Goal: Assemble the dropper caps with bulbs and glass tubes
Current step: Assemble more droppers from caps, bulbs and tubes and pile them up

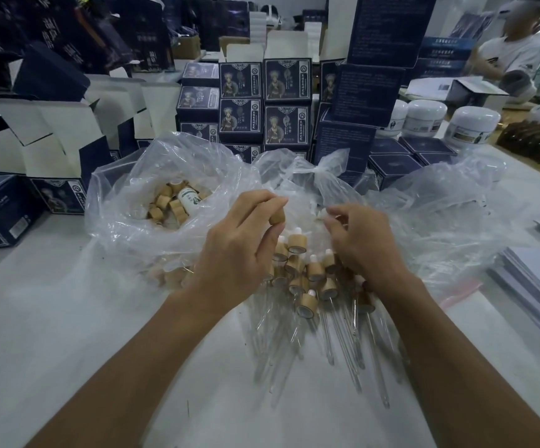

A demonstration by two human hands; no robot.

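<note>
At centre frame, the left hand [239, 247] pinches a wooden cap [277, 217] between thumb and fingertips, above the heap of assembled droppers [307, 279] on the white table [68, 318]. Just right of it, the right hand [362, 244] has its fingers curled at the crumpled plastic bag [320, 176]; whether they grip anything I cannot tell. Left of centre, an open bag [126, 202] holds loose caps [165, 202].

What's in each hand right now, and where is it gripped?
The left hand pinches a bamboo cap by its side wall, between thumb and fingertips. The right hand has its fingers curled into the clear bag; what it holds cannot be told.
</note>
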